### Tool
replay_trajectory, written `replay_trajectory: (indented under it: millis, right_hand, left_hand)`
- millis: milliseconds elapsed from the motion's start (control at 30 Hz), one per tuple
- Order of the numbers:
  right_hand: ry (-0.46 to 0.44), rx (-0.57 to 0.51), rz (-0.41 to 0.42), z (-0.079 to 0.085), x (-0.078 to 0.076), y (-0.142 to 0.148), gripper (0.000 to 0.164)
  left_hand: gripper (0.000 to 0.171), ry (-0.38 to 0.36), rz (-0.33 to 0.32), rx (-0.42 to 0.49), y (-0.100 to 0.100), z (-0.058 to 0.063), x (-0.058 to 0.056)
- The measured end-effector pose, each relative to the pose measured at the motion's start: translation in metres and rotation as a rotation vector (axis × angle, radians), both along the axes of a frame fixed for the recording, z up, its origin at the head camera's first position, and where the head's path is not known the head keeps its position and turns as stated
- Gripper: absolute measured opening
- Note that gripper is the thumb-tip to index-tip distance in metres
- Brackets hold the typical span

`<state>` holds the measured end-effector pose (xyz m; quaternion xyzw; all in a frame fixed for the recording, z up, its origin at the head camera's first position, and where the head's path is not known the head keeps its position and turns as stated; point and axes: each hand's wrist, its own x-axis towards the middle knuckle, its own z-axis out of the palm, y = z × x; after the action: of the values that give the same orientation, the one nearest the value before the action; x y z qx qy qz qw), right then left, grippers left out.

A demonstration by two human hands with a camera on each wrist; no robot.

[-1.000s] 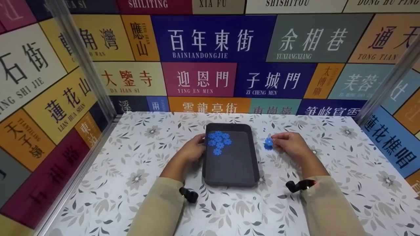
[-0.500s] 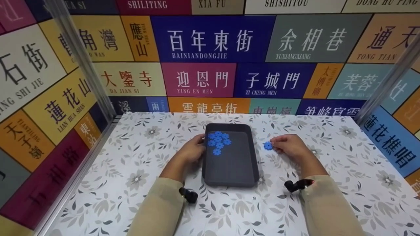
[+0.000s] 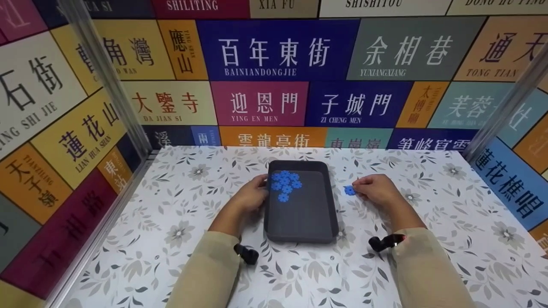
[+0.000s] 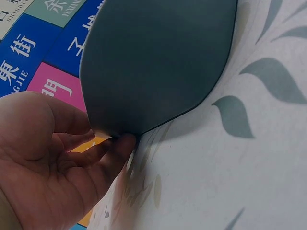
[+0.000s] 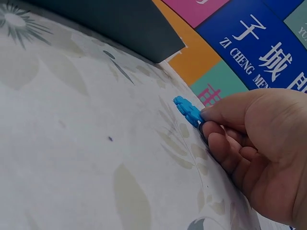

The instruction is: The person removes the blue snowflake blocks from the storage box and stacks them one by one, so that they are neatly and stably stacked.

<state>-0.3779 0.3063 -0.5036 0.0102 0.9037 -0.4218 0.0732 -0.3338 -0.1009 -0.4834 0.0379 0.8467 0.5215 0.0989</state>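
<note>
A dark grey rectangular tray lies on the table in the head view. My left hand holds its left side near the far end; in the left wrist view the fingertips are at the tray's lower corner. To the right of the tray, my right hand pinches a blue flower-shaped plastic piece between thumb and fingers. The right wrist view shows this blue piece tilted, close over the tabletop. Several matching blue flower pieces lie clustered in the tray's far left part.
The table has a white cover printed with grey leaves and flowers. Panels with coloured street-name signs stand behind it and at both sides. A small black camera is on the left wrist, and another black camera on the right.
The blue piece in the right hand has turned and dipped slightly, and the fingers have shifted on it. The left hand, the tray and the pieces inside look the same.
</note>
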Motion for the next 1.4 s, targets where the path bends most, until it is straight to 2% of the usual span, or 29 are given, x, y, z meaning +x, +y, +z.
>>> replay_trajectory:
  millis: [300,567,733,900,1133,1400]
  right_hand:
    - [0.008,0.004,-0.004,0.002,0.002,-0.002,0.029]
    - [0.005,-0.103,-0.056,0.004,0.004,-0.004,0.032]
    - [0.033,-0.132,-0.053,0.008,0.006,-0.012,0.036]
    - [0.043,-0.179,-0.023,0.018,0.008,-0.031,0.041]
    - [0.079,-0.233,0.031,0.033,0.011,-0.064,0.04]
    - [0.188,-0.315,0.022,0.044,0.015,-0.092,0.034]
  left_hand:
    - [0.064,-0.002,0.003,0.003,0.0,0.0,0.001]
    - [0.063,-0.024,0.011,-0.001,0.0,0.0,0.0]
    - [0.062,-0.03,0.016,0.031,0.001,0.0,0.0]
    - [0.06,-0.03,0.022,0.064,0.003,-0.001,-0.001]
    - [0.061,-0.059,0.036,0.084,0.003,0.001,0.0]
    - [0.06,-0.053,0.032,0.008,0.002,0.003,-0.001]
